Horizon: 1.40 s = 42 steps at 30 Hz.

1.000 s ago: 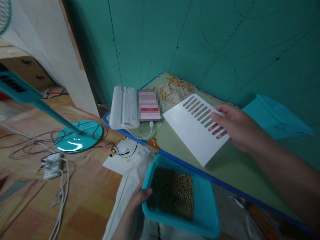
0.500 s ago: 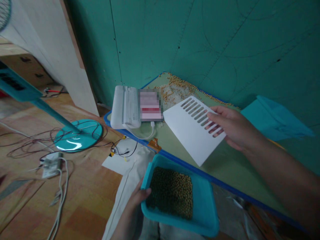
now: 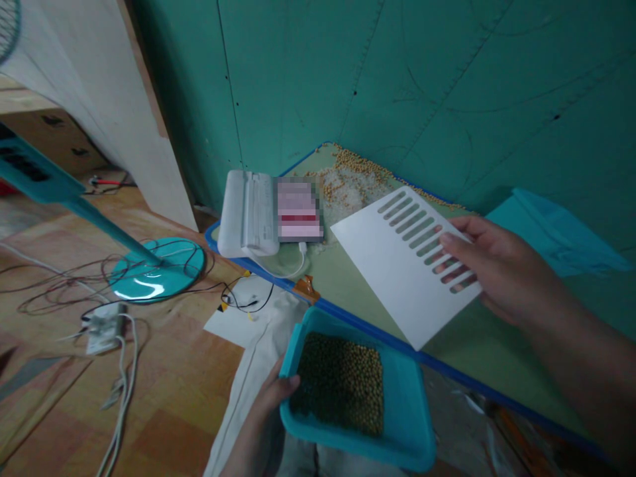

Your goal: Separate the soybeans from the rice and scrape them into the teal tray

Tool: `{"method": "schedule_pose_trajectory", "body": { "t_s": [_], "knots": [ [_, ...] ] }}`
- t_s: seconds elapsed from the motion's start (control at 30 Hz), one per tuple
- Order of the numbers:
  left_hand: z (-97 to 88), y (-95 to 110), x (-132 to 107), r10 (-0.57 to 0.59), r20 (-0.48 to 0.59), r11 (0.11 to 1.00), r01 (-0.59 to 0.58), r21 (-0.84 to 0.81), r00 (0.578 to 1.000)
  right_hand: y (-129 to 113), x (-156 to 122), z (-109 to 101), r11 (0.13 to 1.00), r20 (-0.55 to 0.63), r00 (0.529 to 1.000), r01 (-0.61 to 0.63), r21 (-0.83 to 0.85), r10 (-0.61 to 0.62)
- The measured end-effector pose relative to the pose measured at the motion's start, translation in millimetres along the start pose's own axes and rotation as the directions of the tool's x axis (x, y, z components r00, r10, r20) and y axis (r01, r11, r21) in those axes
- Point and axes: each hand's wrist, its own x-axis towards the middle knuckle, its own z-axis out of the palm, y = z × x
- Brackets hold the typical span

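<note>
My right hand (image 3: 497, 275) grips a white plastic scraper board (image 3: 397, 268) by its slotted end, thumb on top and fingers showing through the slots, holding it tilted over the green table top (image 3: 348, 295). Below the table's blue front edge, my left hand (image 3: 271, 404) holds the near left corner of a teal tray (image 3: 402, 404) filled with soybeans (image 3: 342, 381); its thumb hooks over the rim. More loose soybeans and white grains (image 3: 350, 175) lie in the table's far corner.
A white device (image 3: 248, 212) with a cable sits at the table's left end. A teal lid or tray (image 3: 551, 232) lies at the right against the green wall. A teal fan base (image 3: 154, 268), wires and a power strip (image 3: 102, 328) are on the wooden floor at left.
My right hand has carried the white board a little to the right and toward me, over the table's front part. The tray and my left hand have stayed put.
</note>
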Motion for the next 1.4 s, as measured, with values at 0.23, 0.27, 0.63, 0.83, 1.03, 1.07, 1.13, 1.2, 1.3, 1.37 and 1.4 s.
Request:
{"method": "schedule_pose_trajectory", "body": {
  "t_s": [0.23, 0.27, 0.63, 0.83, 1.03, 1.07, 1.13, 1.2, 1.3, 1.37, 1.4],
  "knots": [
    [2.2, -2.7, 1.9, 0.005, 0.015, 1.0, -0.005, 0.009, 1.0, 2.0, -17.3, 11.9, 0.998, 0.139, 0.99, 0.002, -0.062, 0.006],
    [2.3, -2.8, 1.4, 0.005, 0.011, 1.0, -0.005, 0.013, 1.0, 1.3, -15.9, 15.0, 0.998, 0.146, 0.989, 0.004, -0.064, 0.005],
    [0.5, -1.2, -0.2, -0.005, -0.027, 0.999, 0.003, -0.049, 1.0, -1.0, -20.1, 26.8, 0.921, 0.381, 0.881, -0.36, 0.151, 0.281],
    [-3.2, -2.6, -0.2, 0.005, -0.001, 1.0, -0.005, -0.02, 1.0, 8.8, -29.5, 42.8, 0.856, 0.463, 0.849, -0.42, 0.301, 0.253],
    [-0.8, -0.4, 1.4, 0.016, 0.051, 1.0, -0.015, -0.023, 0.999, 14.2, -29.9, 44.2, 0.871, 0.421, 0.864, -0.41, 0.269, 0.277],
    [-0.3, -0.1, 1.5, 0.009, 0.053, 0.999, -0.008, -0.032, 0.999, 14.7, -29.9, 42.5, 0.873, 0.412, 0.864, -0.415, 0.257, 0.29],
    [0.1, 0.0, 1.6, -0.008, 0.033, 0.999, 0.01, -0.051, 0.999, 16.1, -29.2, 38.3, 0.877, 0.391, 0.868, -0.417, 0.24, 0.306],
    [-1.0, -0.7, 2.0, -0.022, -0.012, 0.998, 0.022, -0.051, 1.0, 17.8, -27.2, 33.2, 0.879, 0.364, 0.877, -0.414, 0.238, 0.315],
    [-5.3, -2.8, 2.9, -0.048, -0.073, 0.999, 0.046, -0.026, 0.996, 19.3, -20.2, 23.7, 0.893, 0.296, 0.9, -0.392, 0.223, 0.321],
    [-8.6, -4.2, 3.8, -0.06, -0.086, 0.998, 0.059, -0.016, 0.995, 18.6, -12.7, 16.0, 0.915, 0.236, 0.919, -0.362, 0.179, 0.317],
    [-10.1, -4.7, 4.3, -0.063, -0.086, 0.998, 0.062, -0.013, 0.994, 17.6, -8.3, 11.8, 0.928, 0.198, 0.93, -0.341, 0.151, 0.309]
  ]
}}
